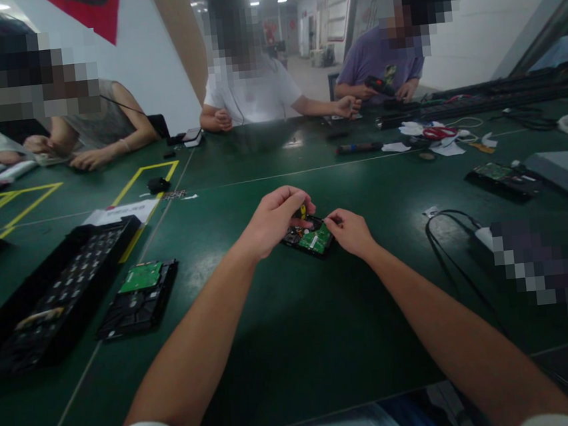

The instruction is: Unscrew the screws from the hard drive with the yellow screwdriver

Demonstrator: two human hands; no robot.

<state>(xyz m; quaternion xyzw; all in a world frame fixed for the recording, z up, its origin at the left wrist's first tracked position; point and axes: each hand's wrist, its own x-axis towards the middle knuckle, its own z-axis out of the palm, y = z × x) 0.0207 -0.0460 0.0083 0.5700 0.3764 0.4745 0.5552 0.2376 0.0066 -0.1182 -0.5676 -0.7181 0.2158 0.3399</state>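
A small black device with a green circuit board lies on the green table in front of me. My left hand is over its upper left part, thumb and fingers closed around a small yellow piece. What kind of piece it is, I cannot tell, as the fingers cover most of it. At the right corner of the device, my right hand has its thumb and fingers pinched together on the edge. Its fingertips hide the exact spot they grip.
To the left are a similar black unit with a green board and a long black tray-like housing. On the right lie another circuit-board unit, a grey box and a black cable. Several people sit across the table.
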